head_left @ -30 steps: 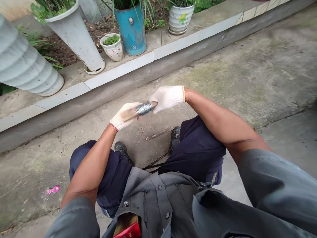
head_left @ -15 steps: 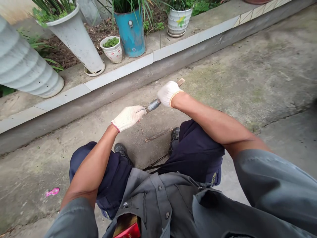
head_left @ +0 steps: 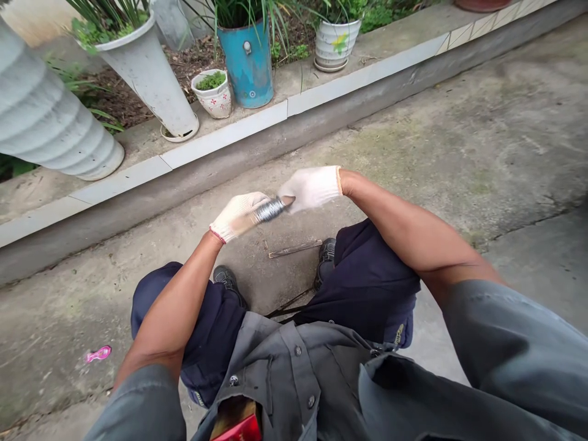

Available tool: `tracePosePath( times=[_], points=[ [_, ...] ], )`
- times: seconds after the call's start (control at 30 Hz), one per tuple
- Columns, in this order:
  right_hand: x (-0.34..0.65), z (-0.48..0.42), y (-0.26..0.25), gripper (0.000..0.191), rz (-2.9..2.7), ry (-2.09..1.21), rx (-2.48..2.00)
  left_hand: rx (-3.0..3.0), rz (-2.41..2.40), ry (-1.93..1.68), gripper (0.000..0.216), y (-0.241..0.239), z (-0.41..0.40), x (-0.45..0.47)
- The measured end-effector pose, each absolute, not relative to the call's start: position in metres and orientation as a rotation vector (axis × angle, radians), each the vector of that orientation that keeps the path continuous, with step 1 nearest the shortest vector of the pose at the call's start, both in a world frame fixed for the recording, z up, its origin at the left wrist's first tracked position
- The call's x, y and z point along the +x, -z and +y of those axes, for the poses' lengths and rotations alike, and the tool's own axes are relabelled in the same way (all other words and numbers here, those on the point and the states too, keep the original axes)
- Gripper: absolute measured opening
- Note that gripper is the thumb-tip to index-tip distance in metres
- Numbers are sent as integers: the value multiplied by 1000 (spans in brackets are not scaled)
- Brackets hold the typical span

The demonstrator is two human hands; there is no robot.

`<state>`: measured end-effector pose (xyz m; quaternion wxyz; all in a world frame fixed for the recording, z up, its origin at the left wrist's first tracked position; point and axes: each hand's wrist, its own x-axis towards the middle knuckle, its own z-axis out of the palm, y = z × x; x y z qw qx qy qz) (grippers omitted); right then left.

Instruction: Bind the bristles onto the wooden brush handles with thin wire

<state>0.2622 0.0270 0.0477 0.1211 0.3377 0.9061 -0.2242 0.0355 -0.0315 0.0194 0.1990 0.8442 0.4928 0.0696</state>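
My left hand [head_left: 239, 215], in a white knitted glove, is closed round a wooden stick [head_left: 289, 200] wrapped with silvery wire [head_left: 270, 210]. The wire coil shows just past my left fingers, and the stick's bare end points up and right. My right hand [head_left: 312, 187], also gloved in white, is right at that bare end, curled and smeared by motion. Its fingers are not clear, and what they hold is hidden. Below my hands a thin strip of wood [head_left: 295, 248] lies on the concrete between my shoes.
A low tiled ledge [head_left: 229, 133] runs across ahead. On it stand a blue pot [head_left: 248, 64], a small white pot [head_left: 214, 98], a ribbed white pot [head_left: 337, 44] and tall white planters [head_left: 154, 76]. A pink object [head_left: 98, 354] lies on the concrete at the left.
My right hand has moved down and left, and its wrist has turned. The stick's far end, which stuck out beyond that hand, no longer shows there. My left hand has barely moved.
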Motion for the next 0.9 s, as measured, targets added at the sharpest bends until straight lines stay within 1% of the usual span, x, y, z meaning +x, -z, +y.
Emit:
tracePosePath(
  times=[0.07,0.1,0.17,0.27,0.33,0.43,0.53,0.63,0.73,0.8,0.83,0.9],
  points=[
    [260,30,-52,27,2719,573,1102,2298,1387,-226,60,-17,-30,37],
    [258,32,-53,29,2748,522,1178,2222,1390,-281,56,-16,-31,38],
    [255,36,-53,31,2765,412,1367,2040,1362,-390,42,-15,-35,39],
    [251,43,-48,31,2663,179,1686,1909,1274,-349,30,-17,-42,42],
    [250,45,-45,33,2540,39,1789,1912,1248,-276,30,-18,-44,43],
    [249,44,-40,35,2403,-41,1731,1981,1267,-247,34,-21,-42,40],
    [247,35,-35,24,2377,11,1537,2071,1326,-275,37,-25,-36,33],
    [247,24,-35,16,2409,126,1196,2099,1393,-327,39,-27,-33,25],
    [251,16,-43,18,2486,390,870,2083,1402,-349,40,-25,-31,20],
    [254,13,-53,17,2524,563,806,2097,1366,-352,40,-22,-29,19],
    [255,13,-57,17,2545,603,828,2098,1335,-352,39,-19,-29,20],
    [257,15,-65,24,2606,591,950,2054,1320,-360,36,-15,-28,22]
  ],
)
